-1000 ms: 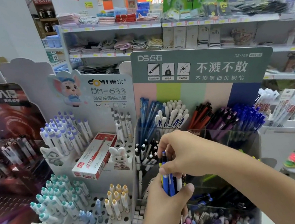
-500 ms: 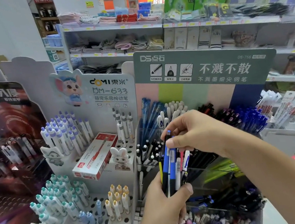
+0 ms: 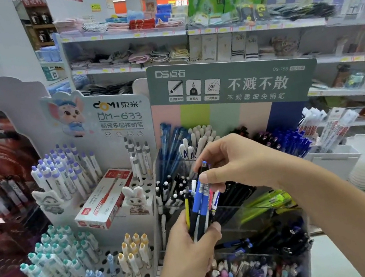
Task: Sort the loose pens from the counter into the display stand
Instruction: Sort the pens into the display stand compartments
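A mixed bundle of pens (image 3: 201,210) is gripped upright in the left hand (image 3: 191,249), fingers and thumb curled round the lower barrels, in front of the clear stand (image 3: 258,213). One blue pen (image 3: 202,178) is pinched near its top by the right hand (image 3: 234,163), partly raised above the rest of the bundle. Back compartments of the stand are seen well filled: blue-capped, white, black and dark blue groups stand sorted by kind. Lower front bins hold jumbled pens, some blurred. To the left, a white peg rack (image 3: 107,273) carries teal, purple and yellow-capped pens, with many holes vacant; a red pen box (image 3: 104,201) lies on it. Progress is judged partial: several pens remain in the bundle to be placed. The surface is barely in view, so loose pens left there cannot be told.
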